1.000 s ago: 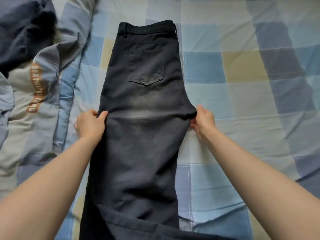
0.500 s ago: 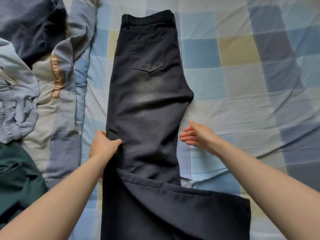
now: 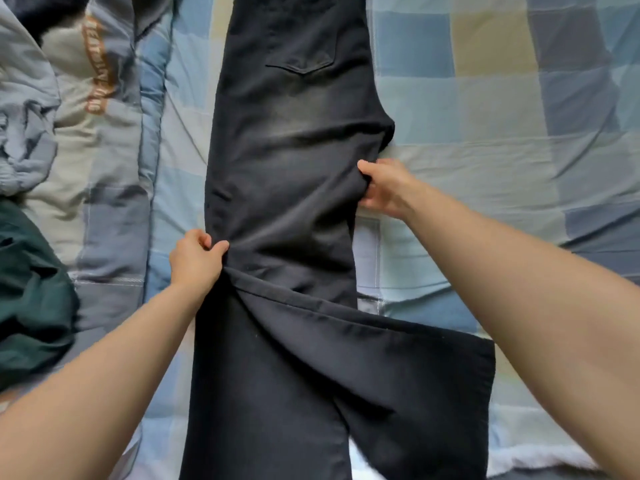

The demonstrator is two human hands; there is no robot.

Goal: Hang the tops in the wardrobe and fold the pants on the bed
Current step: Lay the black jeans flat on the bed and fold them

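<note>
pants: black pair (image 3: 287, 188) flat on the checked bed (image 3: 485, 116), halved lengthwise, waistband out of view
left hand (image 3: 195, 259): pinches left edge, lower than a second ago
right hand (image 3: 384, 188): was flat on bed, now gripping right edge
hem: apparently skewed right
reading: both grips set for the next fold

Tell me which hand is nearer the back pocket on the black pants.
Right. The right hand pinches the pants' right edge below the pocket; the left hand grips the left edge, lower and farther away.
</note>
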